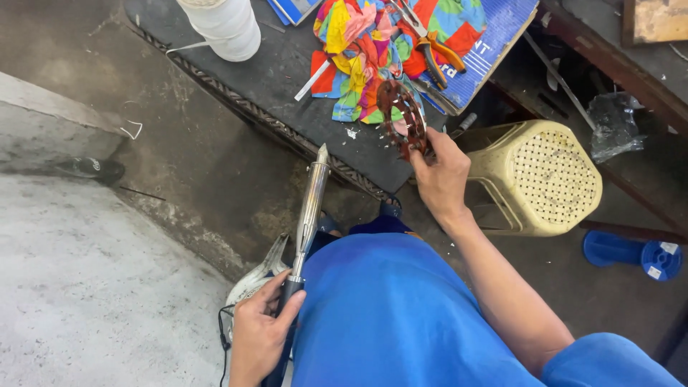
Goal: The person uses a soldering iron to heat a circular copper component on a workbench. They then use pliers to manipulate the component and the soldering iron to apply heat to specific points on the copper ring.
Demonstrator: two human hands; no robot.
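My left hand (259, 333) grips the dark handle of a long soldering iron (309, 208) with a shiny metal barrel; its tip points up toward the edge of the dark low table (287, 79). My right hand (441, 175) holds a reddish-brown round wire-wound coil part (403, 118) over the table's edge, beside a multicoloured rag (365, 50). My blue-clad legs (401, 308) fill the lower middle of the view.
On the table stand a white spool (226, 25), orange-handled pliers (433, 50) and a blue board (494, 43). A yellow perforated plastic stool (552, 179) stands at right, a blue reel (634, 254) on the floor beyond it. Concrete floor lies to the left.
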